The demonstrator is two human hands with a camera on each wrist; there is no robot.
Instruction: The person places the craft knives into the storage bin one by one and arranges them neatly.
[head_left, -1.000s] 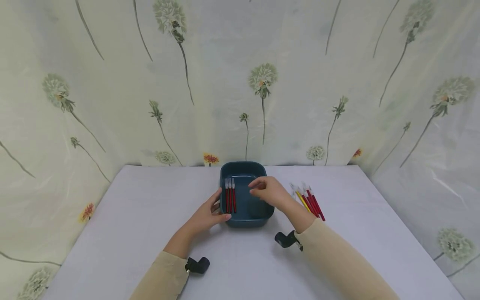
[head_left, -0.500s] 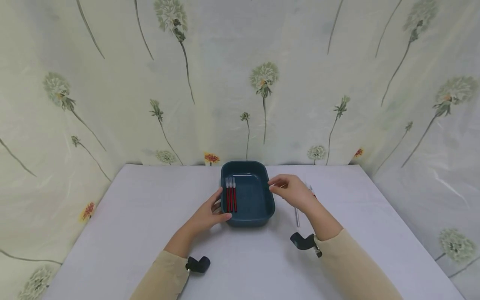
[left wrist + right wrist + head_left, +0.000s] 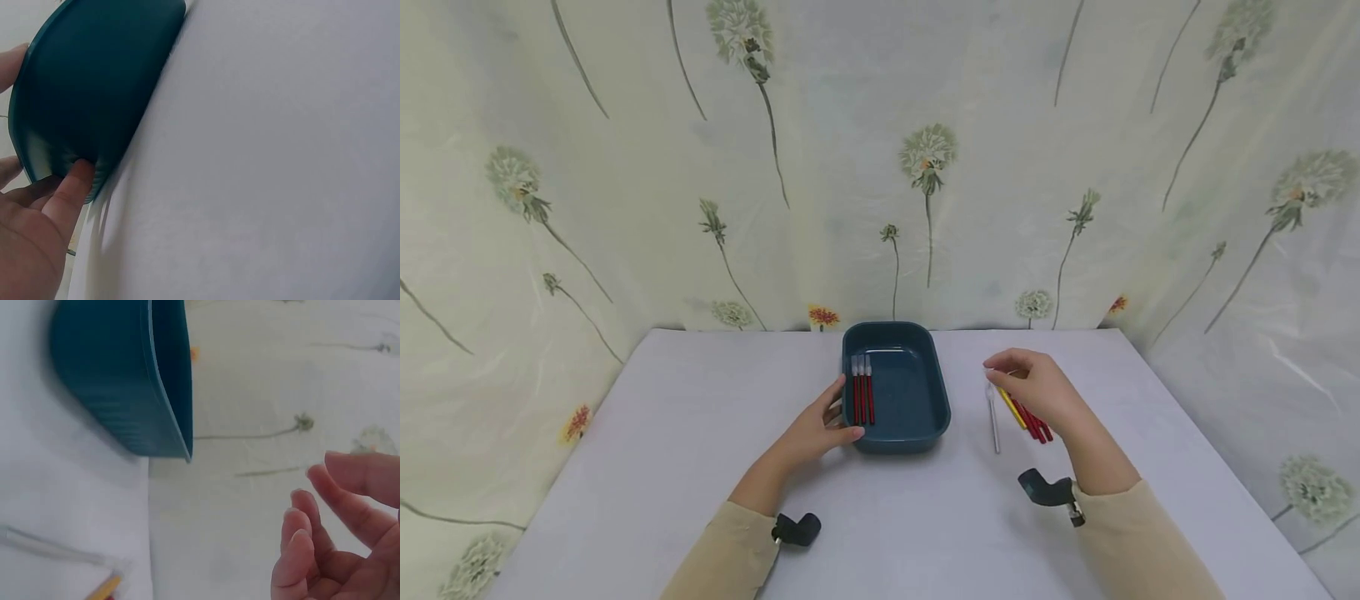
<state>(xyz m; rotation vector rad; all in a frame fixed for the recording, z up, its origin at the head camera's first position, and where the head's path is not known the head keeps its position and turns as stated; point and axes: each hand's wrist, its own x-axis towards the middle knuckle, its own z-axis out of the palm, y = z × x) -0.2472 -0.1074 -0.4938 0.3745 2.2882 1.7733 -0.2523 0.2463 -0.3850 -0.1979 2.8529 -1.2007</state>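
Observation:
A dark teal plastic bin (image 3: 910, 417) stands at the back middle of the table. Inside, along its left wall, several red pens (image 3: 862, 400) with clear caps lie side by side. My left hand (image 3: 811, 429) holds the bin's near left corner, thumb at the rim and fingers against the outer wall (image 3: 106, 81). My right hand (image 3: 1033, 385) is over the loose pens right of the bin, empty, with fingers loosely bent and thumb apart in the right wrist view. Below it lie a silver-clear pen (image 3: 995, 425), a yellow pen (image 3: 1013, 410) and several red pens (image 3: 1043, 432), their upper ends partly hidden.
A white cloth covers the table (image 3: 715, 375). Behind it and at both sides hangs a pale curtain (image 3: 835, 167) with a dandelion print. Black wrist cameras (image 3: 797, 529) sit on both beige sleeves (image 3: 722, 554).
My right hand has moved right, from above the bin to above the loose pens. The silver-clear pen and the yellow pen now show more. My left hand stays at the bin.

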